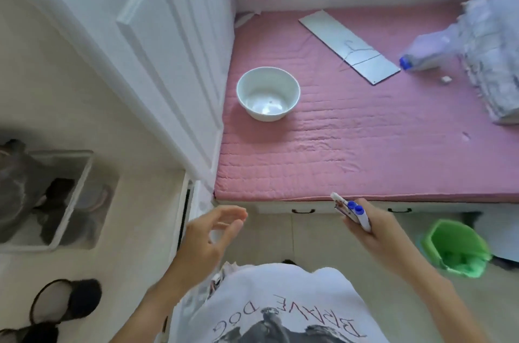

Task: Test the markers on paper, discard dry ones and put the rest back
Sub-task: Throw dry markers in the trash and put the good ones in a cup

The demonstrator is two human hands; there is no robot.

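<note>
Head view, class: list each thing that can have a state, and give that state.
Markers: bunched, gripped in right hand.
Left hand: open, holding nothing.
Bowl: upright on pink mat.
Bin: open, green-lined.
Paper: flat, scribbled on.
Bottle: lying, capped.

Bright, soft daylight, faint shadows; wide-angle bending at the edges, with motion blur smearing the right side

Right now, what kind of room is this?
Probably a home bedroom. A pink quilted mattress lies on a low platform with drawer handles, a white panelled door stands beside it, and slippers sit on the floor. The right hand holds markers.
</note>
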